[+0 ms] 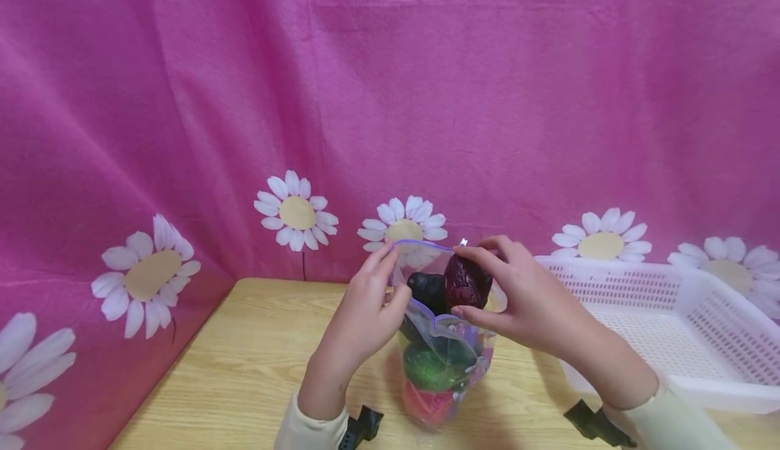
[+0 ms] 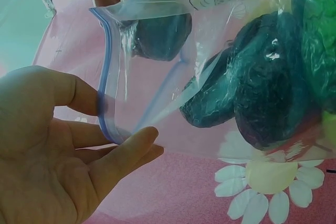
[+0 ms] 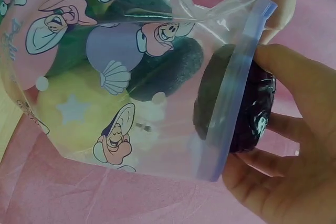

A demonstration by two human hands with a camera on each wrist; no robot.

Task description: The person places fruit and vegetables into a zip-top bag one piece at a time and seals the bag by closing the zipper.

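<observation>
A clear zip bag [image 3: 163, 153] with cartoon prints and a purple-blue zip rim stands upright on the table, its mouth spread. My left hand [image 1: 365, 304] pinches the rim on the left side, thumb on one face. At the mouth, my right hand [image 1: 518, 291] grips a round, dark red, wrinkled fruit or vegetable [image 1: 466, 282], partly inside the rim. Beside it in the bag is a blackish, avocado-like piece [image 1: 425, 291]. Lower down lie a green rounded piece [image 1: 434, 369] and a pinkish-red one [image 1: 426, 404]. A yellow piece [image 3: 86, 108] shows through the printed side.
A white perforated plastic basket [image 1: 676, 382] stands on the wooden table [image 1: 256, 369] to the right. Behind the table hangs a pink cloth [image 1: 487, 98] with white daisies. Black straps [image 1: 368, 424] sit at both wrists.
</observation>
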